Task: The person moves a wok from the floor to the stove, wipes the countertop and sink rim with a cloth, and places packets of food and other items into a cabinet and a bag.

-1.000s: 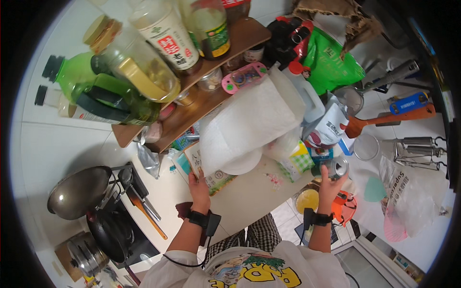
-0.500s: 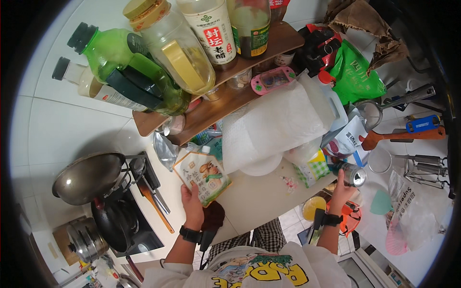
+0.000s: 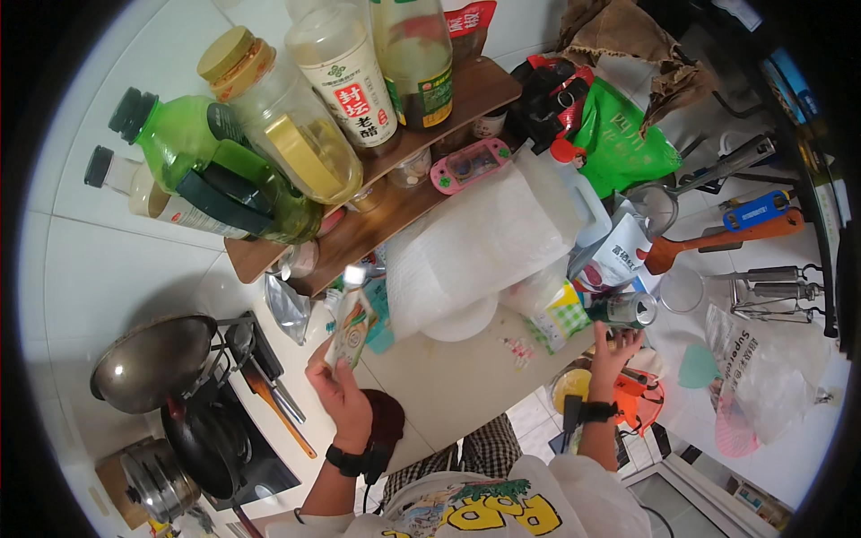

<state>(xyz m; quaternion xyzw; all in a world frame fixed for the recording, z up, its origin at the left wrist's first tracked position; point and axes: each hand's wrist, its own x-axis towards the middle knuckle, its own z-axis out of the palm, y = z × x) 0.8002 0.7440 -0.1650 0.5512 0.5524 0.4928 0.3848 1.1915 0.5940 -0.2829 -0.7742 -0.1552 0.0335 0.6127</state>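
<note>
My left hand (image 3: 343,394) is closed around a white spouted pouch (image 3: 354,327) with an orange border and a white cap. The pouch stands nearly upright, its narrow side toward me. On the right, my right hand (image 3: 613,359) has its fingers spread just below a dark green drink can (image 3: 628,309). The can lies tilted, its silver end facing right. Whether the fingertips still touch it is hard to tell. Beside the can is a green-checked packet (image 3: 560,318).
A large white plastic-wrapped bundle (image 3: 484,238) fills the back of the counter (image 3: 439,386). Bottles stand on a wooden shelf (image 3: 448,117). To the left are a wok (image 3: 152,363) and pans over a stove. Utensils and a clear plastic bag (image 3: 771,372) lie at the right.
My left hand has turned the pouch from its printed face to its edge, cap up. My right hand's fingers have opened from around the can. The whole view has shifted slightly.
</note>
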